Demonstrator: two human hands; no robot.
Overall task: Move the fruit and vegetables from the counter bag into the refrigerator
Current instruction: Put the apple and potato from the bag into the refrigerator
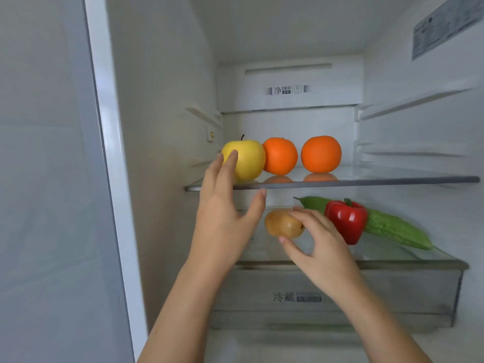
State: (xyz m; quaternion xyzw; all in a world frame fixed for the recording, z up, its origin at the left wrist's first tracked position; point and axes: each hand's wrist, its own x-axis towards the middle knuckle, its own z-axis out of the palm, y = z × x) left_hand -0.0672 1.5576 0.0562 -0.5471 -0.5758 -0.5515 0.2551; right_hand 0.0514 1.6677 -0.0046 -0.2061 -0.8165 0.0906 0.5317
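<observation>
A yellow apple [248, 159] and two oranges [280, 156] [321, 154] stand on the upper glass shelf [392, 178] of the open refrigerator. My left hand [225, 216] is open, its fingertips resting against the apple's left side. A brown kiwi [281, 223] is at the lower shelf [379, 255]; my right hand [318, 244] curls around it with thumb below and fingers above. To its right lie a red bell pepper [347, 218] and a green bitter gourd [392, 226] behind it. The counter bag is out of view.
A clear drawer [392, 292] with a label sits under the lower shelf. The refrigerator's left wall [162, 113] and a grey door panel [52, 179] are close on the left. Shelf rails [413, 106] line the right wall.
</observation>
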